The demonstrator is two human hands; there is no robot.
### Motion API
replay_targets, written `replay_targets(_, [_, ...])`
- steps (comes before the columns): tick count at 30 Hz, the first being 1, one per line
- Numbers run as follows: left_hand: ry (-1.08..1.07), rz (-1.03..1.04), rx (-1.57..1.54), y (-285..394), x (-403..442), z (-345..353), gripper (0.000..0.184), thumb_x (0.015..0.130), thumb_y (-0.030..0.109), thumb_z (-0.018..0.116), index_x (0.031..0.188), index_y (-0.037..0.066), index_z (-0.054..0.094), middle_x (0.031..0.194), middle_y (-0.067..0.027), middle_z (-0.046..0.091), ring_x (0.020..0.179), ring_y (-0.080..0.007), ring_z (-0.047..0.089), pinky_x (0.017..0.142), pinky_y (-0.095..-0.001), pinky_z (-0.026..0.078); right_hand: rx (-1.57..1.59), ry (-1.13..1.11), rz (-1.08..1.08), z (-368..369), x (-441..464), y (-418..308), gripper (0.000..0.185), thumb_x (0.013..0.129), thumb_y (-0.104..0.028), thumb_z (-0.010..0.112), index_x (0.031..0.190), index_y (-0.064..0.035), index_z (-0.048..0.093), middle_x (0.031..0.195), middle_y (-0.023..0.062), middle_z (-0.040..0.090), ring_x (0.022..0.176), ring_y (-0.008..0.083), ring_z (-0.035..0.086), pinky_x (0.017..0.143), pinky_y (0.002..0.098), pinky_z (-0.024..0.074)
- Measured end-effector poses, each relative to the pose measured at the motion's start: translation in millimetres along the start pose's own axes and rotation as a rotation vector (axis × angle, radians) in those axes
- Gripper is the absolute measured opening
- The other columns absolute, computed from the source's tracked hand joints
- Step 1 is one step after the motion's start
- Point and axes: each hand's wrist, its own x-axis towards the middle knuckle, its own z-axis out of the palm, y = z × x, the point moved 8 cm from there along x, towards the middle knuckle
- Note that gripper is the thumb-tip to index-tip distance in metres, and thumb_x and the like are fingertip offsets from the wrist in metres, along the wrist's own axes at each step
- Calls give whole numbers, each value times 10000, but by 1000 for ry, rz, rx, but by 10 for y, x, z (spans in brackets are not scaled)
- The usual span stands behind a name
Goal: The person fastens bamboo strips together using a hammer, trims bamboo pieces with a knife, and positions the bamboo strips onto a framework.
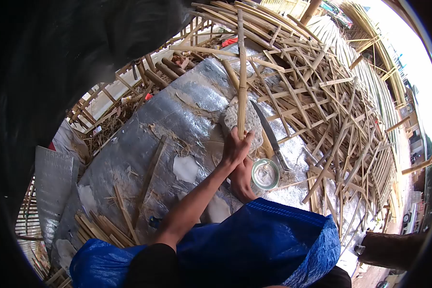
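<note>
My left hand (236, 148) is closed around the lower part of a long bamboo strip (242, 62), which points away from me. Under the strip lies a rough grey stone block (231, 116). Close behind the left wrist and partly covered by it is my right hand (242, 176); its fingers are hidden, so I cannot see what they hold. A machete (266, 126) with a dark curved blade rests beside the stone, its handle toward me. Just right of my right hand stands a round tin (265, 174) with a pale rim. Blue plastic sheeting (269, 240) covers my lap.
A large heap of bamboo strips (321, 96) lies to the right and ahead. Grey metallic sheeting (134, 139) spreads underneath, with shavings on it. Short bamboo pieces (103, 228) lie at lower left. A dark wooden post (393, 249) juts in at lower right.
</note>
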Motion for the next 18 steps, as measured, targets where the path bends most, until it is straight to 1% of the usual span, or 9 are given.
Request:
replay_targets(3, [13,-11,57,100,9,-48,421,856,391,678,837,-18,582,638,-109,561,591,-212,549,570,-378,455,75,11,177,14,-24,-1,367,982,-251,498,1051,97,592,924,63,638,833,125,573,708,291,471])
replay_targets(5, [-78,33,-26,420,-109,-54,457,855,421,684,826,-22,576,653,-111,570,615,-205,571,581,-367,462,-114,27,-130,-33,-29,-267,359,976,-245,505,1025,98,601,927,65,640,835,131,580,721,288,471])
replay_targets(6, [-91,91,-54,613,-212,-25,492,862,456,685,832,-22,570,650,-115,562,627,-191,575,591,-354,474,-68,86,-274,-24,-132,-482,343,973,-237,510,1024,89,605,932,70,644,843,133,582,725,285,471])
replay_targets(9, [-68,18,-98,511,-305,36,505,879,459,682,891,-31,563,621,-138,597,595,-205,620,592,-353,505,-152,40,-315,-204,-139,-419,340,972,-247,519,1084,67,590,1002,86,631,892,149,593,742,299,481])
replay_targets(10, [-133,3,-133,449,-351,122,523,888,447,663,972,-56,551,659,-194,618,619,-278,642,591,-397,519,-207,-11,-298,-296,-126,-236,340,972,-247,519,1084,67,590,1002,86,631,892,149,593,742,299,481])
replay_targets(11, [-203,5,-163,420,-355,189,549,897,434,645,1053,-81,539,696,-249,640,643,-352,664,590,-441,534,-336,45,-425,-504,-70,-68,354,972,-257,521,1105,65,585,1006,92,627,891,152,594,745,303,482])
replay_targets(14, [-220,28,-137,377,-384,238,530,952,441,559,1129,-57,528,642,-201,622,579,-306,640,581,-446,534,-446,178,-648,-834,115,270,374,971,-273,523,1132,59,582,1000,101,624,884,158,595,745,322,487])
replay_targets(16, [-272,-19,-156,296,-376,236,507,976,462,505,1143,-14,546,635,-154,618,560,-279,626,596,-434,522,-316,116,-489,-802,100,288,381,992,-266,496,1221,39,517,1068,111,586,917,174,580,777,321,488])
replay_targets(18, [-205,-11,-222,250,-355,206,449,969,447,553,1058,11,617,701,-141,650,615,-233,630,635,-408,502,-284,84,-434,-730,114,313,384,1000,-269,477,1239,30,506,1063,111,579,905,181,581,765,325,493])
